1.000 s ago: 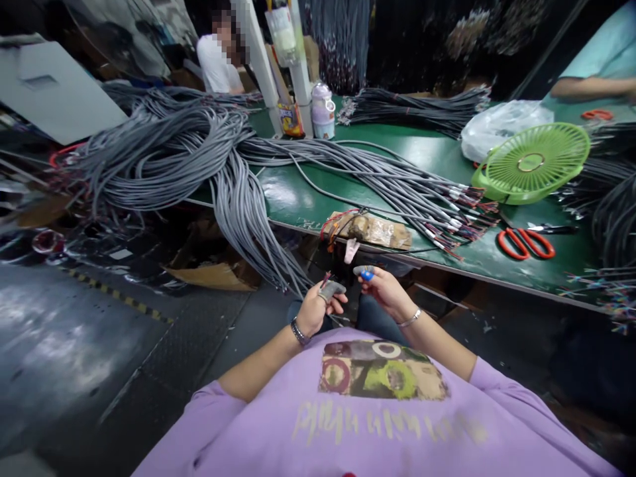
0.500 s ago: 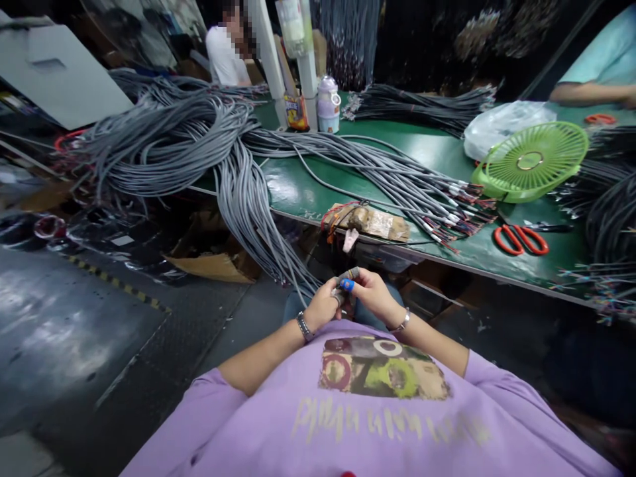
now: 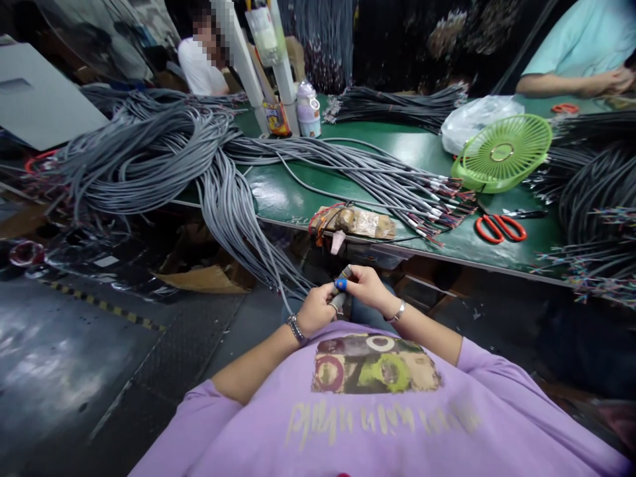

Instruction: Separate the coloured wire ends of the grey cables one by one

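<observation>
My left hand [image 3: 317, 310] and my right hand [image 3: 368, 289] meet above my lap, fingers closed and fingertips together. Grey coverings wrap some fingers, and a blue band [image 3: 340, 284] circles my right thumb. From the table's edge a bundle of grey cables [image 3: 231, 199] hangs down to my left hand, which seems closed around a cable there. Whatever my right fingertips pinch is hidden. Just beyond my hands, at the table edge, lies a taped cardboard piece [image 3: 380, 224] with wires and a pale pink clip-like part [image 3: 338, 242].
The green table [image 3: 278, 192] carries more grey cables, a green fan [image 3: 503, 154], red-handled scissors [image 3: 501, 228], a plastic bag [image 3: 477, 122] and a lilac bottle [image 3: 309, 109]. Black cables [image 3: 596, 192] pile at right. Two people sit across. An open carton [image 3: 203, 278] stands below at left.
The view has turned slightly right, so table items appear farther left. My hands stay together, with small finger shifts. The co-worker at right shows more of their arms and hands.
</observation>
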`<state>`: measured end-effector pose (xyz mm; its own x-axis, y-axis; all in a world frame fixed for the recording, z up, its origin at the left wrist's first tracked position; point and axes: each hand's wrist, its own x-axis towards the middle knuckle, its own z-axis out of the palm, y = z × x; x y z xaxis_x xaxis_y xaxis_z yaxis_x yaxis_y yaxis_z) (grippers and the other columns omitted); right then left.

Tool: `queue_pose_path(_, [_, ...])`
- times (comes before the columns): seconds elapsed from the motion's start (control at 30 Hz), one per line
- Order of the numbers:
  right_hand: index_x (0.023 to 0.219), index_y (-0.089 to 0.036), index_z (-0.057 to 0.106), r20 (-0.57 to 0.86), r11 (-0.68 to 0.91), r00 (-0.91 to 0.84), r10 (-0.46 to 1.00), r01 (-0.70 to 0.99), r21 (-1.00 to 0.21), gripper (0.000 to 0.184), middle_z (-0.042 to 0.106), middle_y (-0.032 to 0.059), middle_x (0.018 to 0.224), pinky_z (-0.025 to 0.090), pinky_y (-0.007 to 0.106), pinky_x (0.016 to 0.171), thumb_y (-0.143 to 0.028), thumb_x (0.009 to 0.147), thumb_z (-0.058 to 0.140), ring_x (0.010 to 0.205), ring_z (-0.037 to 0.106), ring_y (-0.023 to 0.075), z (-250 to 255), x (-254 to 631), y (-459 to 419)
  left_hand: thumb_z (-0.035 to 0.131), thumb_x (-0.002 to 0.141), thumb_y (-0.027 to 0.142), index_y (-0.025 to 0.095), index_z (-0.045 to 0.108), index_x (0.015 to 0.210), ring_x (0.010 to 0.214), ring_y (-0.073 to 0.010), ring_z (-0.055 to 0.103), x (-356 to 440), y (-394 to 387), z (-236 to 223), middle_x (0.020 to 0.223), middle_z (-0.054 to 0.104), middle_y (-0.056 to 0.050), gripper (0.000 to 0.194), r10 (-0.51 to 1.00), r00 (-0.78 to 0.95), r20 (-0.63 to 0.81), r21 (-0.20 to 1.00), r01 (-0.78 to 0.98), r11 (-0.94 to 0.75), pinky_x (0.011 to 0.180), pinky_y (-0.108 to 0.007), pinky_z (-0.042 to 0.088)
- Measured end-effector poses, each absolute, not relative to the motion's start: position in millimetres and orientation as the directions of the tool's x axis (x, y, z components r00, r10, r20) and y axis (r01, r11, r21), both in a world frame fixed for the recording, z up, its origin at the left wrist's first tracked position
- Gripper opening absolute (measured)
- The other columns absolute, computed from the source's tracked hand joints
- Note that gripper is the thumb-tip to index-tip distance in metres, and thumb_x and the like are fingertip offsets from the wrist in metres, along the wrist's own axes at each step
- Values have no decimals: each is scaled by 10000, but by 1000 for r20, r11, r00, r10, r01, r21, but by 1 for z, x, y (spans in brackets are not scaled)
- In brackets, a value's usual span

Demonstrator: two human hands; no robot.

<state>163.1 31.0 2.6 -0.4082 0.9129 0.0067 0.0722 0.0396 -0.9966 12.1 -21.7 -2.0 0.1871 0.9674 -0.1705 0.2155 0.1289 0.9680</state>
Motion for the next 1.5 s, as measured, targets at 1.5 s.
queue_pose_path(1.5, [780, -167, 562, -220, -258, -376, 900, -54, -965, 279, 516, -39, 627, 377, 219, 467, -405, 685, 672, 513, 439, 82, -9, 154, 38, 691, 684, 377, 143, 589, 669, 426, -117, 582, 10, -1, -8, 539, 649, -20, 256, 961, -70, -266, 940, -237, 243, 407, -198, 431])
